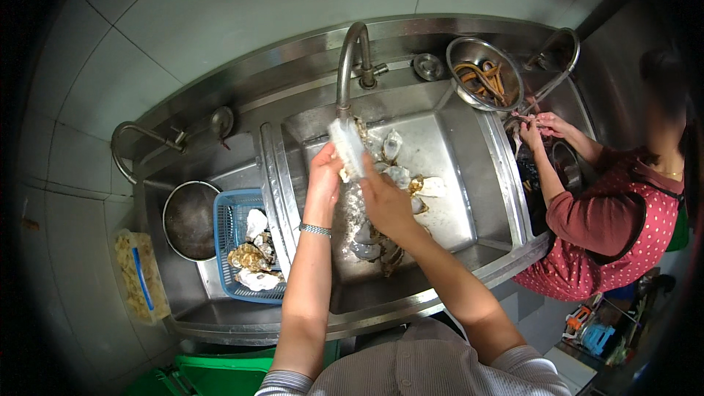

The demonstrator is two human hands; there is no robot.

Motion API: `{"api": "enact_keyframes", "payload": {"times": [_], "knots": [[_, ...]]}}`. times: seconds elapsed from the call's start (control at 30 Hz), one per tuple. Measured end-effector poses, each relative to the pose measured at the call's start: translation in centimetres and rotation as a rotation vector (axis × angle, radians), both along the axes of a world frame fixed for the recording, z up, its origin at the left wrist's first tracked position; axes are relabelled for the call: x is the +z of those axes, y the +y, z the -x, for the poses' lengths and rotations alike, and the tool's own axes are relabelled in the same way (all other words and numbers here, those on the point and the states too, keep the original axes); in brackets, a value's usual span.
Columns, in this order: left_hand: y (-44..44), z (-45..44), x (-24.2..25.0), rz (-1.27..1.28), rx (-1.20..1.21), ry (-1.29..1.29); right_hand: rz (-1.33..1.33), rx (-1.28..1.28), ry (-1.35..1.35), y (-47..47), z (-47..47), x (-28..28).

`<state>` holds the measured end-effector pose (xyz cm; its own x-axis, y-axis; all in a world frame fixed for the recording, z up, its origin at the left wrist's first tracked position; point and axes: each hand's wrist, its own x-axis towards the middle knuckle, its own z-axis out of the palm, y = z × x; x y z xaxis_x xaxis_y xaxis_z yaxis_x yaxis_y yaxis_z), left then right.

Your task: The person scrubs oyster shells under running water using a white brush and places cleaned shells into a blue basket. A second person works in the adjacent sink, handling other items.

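Under the spout of the curved metal faucet (352, 60), my left hand (325, 173) holds an oyster shell (345, 175), mostly covered by the brush. My right hand (388, 198) grips a white scrub brush (348, 146) and holds it against that shell, with the bristles towards my left hand. Several oyster shells (392, 144) lie in the middle basin of the stainless steel sink (456, 176) below my hands, some with their pale inner faces up. My right hand and forearm hide part of them.
A blue plastic basket (221, 242) with oyster shells and a round metal pot (192, 220) stand in the left basin. At the back right is a steel bowl (485, 74) of eel-like pieces. A co-worker (599, 220) handles something at the right basin.
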<state>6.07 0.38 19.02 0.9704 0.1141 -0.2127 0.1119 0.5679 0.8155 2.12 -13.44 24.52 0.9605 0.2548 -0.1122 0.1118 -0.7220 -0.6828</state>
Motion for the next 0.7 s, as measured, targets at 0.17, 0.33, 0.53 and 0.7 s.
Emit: {"api": "enact_keyframes", "payload": {"times": [0.17,0.33,0.53,0.7], "knots": [[-0.9,0.6,0.5,-0.203,0.087,0.105,0.171,-0.035,-0.07,-0.1,-4.5,-1.1],[-0.5,1.5,2.0,-0.351,0.122,0.057,-0.622,-0.353,0.54,-0.4,-6.6,-0.5],[-1.5,2.4,2.7,-1.043,0.043,-0.287,-0.99,-0.433,0.675,1.1,-7.7,-2.2],[0.2,2.1,3.1,-0.625,0.165,-0.039,-1.192,-0.443,0.687,0.6,-8.3,-3.0]]}}
